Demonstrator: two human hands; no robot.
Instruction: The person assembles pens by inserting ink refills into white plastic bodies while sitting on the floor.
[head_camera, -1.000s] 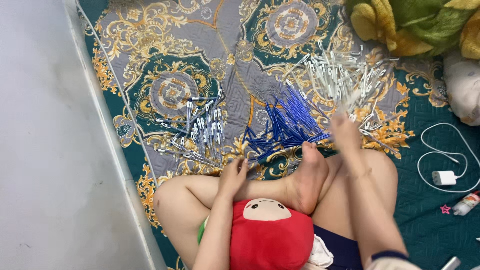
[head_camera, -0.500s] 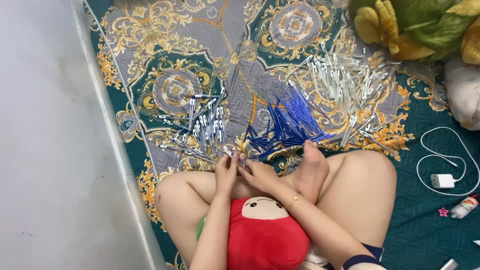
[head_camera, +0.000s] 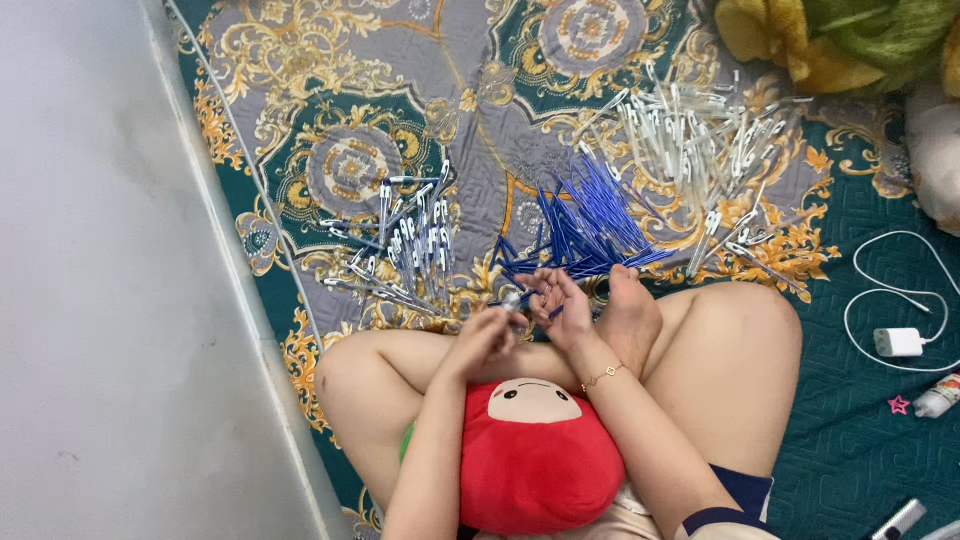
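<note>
— What do the hands have between them?

— The left hand (head_camera: 487, 338) and the right hand (head_camera: 561, 303) meet just above the crossed legs, in front of the bare foot (head_camera: 628, 312). Between them is a small slim pen part, pale with a blue piece (head_camera: 520, 300). The left fingers are curled closed around its near end; the right fingers are bent and loosely spread at its far end, touching it. The left hand is blurred, so how firmly either hand grips I cannot tell.

— Which way does it lie?

— Its long axis seems to run roughly left to right between the two hands, tilted slightly up toward the right hand. It is too small and blurred to say which end is the tip.

— And around it?

— Just beyond the right hand lies a fanned heap of thin blue plastic refill tubes (head_camera: 580, 225), their long axes mostly pointing away from the person. To the left is a pile of assembled white-and-blue pens (head_camera: 410, 245); farther right, a scatter of clear white pen barrels (head_camera: 700, 140). All rest on a quilted teal, grey and gold patterned mat (head_camera: 350, 80). A red round plush cushion with a face (head_camera: 535, 450) sits in the lap.
</note>
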